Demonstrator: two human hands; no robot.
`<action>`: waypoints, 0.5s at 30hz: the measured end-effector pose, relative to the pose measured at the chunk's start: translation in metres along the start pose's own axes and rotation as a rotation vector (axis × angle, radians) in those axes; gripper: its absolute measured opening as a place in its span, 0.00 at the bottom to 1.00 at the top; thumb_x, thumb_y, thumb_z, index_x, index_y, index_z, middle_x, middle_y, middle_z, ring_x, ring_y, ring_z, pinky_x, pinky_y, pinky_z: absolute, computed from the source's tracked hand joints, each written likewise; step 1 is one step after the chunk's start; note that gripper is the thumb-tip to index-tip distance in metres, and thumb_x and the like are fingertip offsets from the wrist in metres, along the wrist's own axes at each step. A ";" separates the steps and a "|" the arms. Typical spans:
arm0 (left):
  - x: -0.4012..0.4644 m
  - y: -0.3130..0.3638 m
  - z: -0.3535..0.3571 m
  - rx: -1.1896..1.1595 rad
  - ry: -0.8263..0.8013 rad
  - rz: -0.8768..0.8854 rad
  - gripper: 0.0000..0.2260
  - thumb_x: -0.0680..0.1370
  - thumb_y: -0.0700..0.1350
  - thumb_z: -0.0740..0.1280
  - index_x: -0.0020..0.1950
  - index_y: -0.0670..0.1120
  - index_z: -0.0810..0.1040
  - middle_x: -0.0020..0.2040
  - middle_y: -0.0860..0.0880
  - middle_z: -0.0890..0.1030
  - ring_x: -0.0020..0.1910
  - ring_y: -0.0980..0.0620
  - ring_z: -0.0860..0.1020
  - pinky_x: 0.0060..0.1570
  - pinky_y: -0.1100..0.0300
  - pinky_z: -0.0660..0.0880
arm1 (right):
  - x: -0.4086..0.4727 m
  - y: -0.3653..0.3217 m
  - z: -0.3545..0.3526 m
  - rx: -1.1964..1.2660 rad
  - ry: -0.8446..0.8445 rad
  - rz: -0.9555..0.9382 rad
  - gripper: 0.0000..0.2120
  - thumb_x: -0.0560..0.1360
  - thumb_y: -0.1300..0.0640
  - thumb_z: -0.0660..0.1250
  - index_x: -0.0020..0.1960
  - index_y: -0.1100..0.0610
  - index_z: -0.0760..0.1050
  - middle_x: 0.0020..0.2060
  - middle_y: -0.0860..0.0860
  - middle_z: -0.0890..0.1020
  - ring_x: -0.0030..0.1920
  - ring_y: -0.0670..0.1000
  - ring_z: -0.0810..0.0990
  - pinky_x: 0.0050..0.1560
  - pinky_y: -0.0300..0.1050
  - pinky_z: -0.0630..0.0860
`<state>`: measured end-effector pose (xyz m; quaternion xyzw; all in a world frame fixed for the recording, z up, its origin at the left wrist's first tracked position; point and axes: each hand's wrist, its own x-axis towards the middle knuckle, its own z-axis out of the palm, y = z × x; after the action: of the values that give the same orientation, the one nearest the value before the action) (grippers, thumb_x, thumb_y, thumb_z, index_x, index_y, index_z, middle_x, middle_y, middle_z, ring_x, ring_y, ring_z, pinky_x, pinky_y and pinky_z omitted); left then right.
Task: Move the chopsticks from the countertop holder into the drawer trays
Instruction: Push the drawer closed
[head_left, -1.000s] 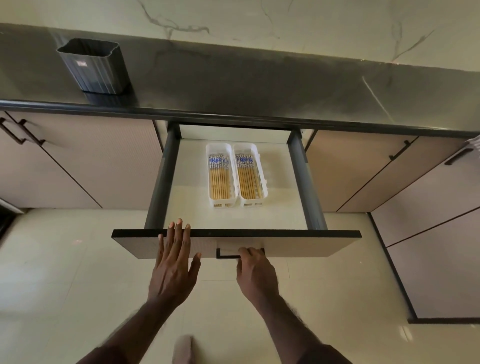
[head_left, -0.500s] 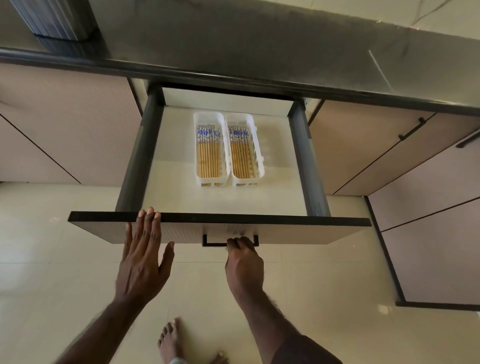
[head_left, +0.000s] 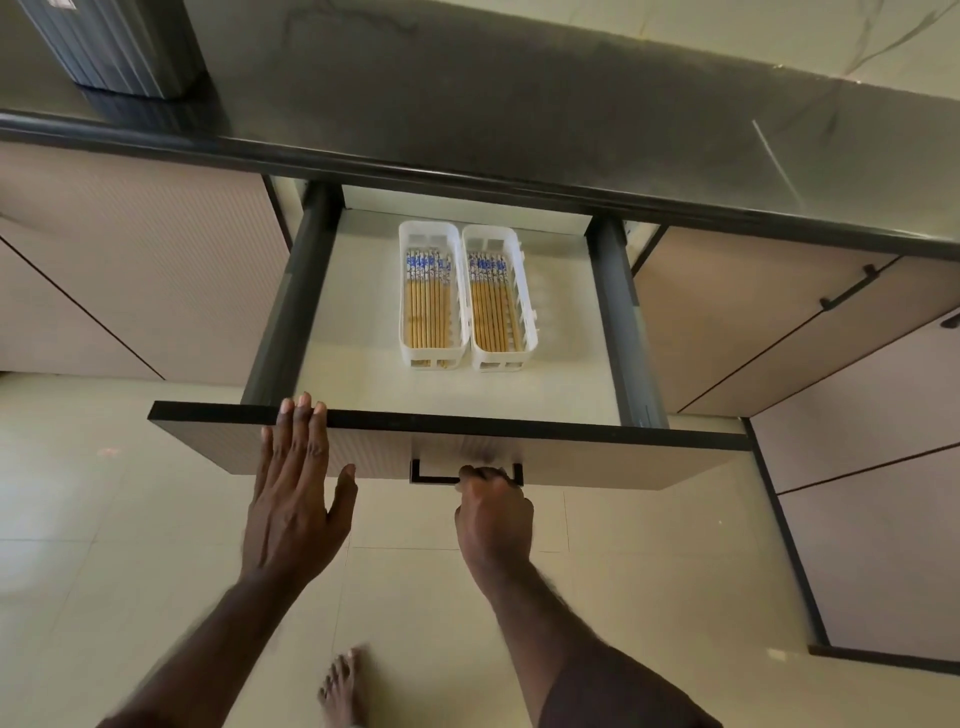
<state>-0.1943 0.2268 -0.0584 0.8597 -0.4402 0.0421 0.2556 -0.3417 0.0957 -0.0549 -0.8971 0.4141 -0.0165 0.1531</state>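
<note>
A dark, glossy tabletop (head_left: 519, 93) is seen running across the upper part of the view, edged by a black front strip. Behind it, a pale marble-veined wall (head_left: 779, 31) is visible at the upper right. Beige cabinet fronts (head_left: 135, 260) with thin black handles (head_left: 849, 288) are set below on both sides. The floor (head_left: 78, 493) is laid with glossy cream tiles, on which soft light is reflected.

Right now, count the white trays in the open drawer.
2: the left tray and the right tray sit side by side toward the drawer's back, both holding chopsticks. None appears hidden.
</note>
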 end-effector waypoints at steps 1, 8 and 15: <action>0.008 -0.002 0.002 -0.004 0.001 0.000 0.30 0.79 0.50 0.55 0.77 0.38 0.52 0.78 0.39 0.54 0.78 0.43 0.48 0.74 0.40 0.54 | 0.009 -0.001 -0.001 -0.004 0.003 0.001 0.12 0.73 0.59 0.72 0.57 0.58 0.80 0.50 0.55 0.85 0.47 0.52 0.84 0.45 0.45 0.82; 0.073 -0.014 0.024 -0.025 0.014 0.014 0.31 0.79 0.49 0.57 0.78 0.39 0.51 0.78 0.40 0.52 0.79 0.44 0.48 0.74 0.41 0.53 | 0.076 -0.004 -0.008 0.010 0.039 0.027 0.10 0.73 0.60 0.71 0.54 0.59 0.81 0.46 0.56 0.86 0.43 0.54 0.85 0.43 0.46 0.81; 0.149 -0.025 0.043 -0.062 0.000 0.040 0.31 0.79 0.49 0.57 0.78 0.39 0.49 0.79 0.40 0.51 0.79 0.44 0.47 0.76 0.47 0.47 | 0.151 -0.009 -0.013 0.038 0.082 0.095 0.10 0.69 0.65 0.74 0.50 0.60 0.83 0.44 0.56 0.86 0.41 0.55 0.85 0.40 0.46 0.81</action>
<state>-0.0913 0.1090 -0.0611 0.8424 -0.4586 0.0335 0.2810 -0.2380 -0.0152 -0.0542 -0.8720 0.4616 -0.0537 0.1536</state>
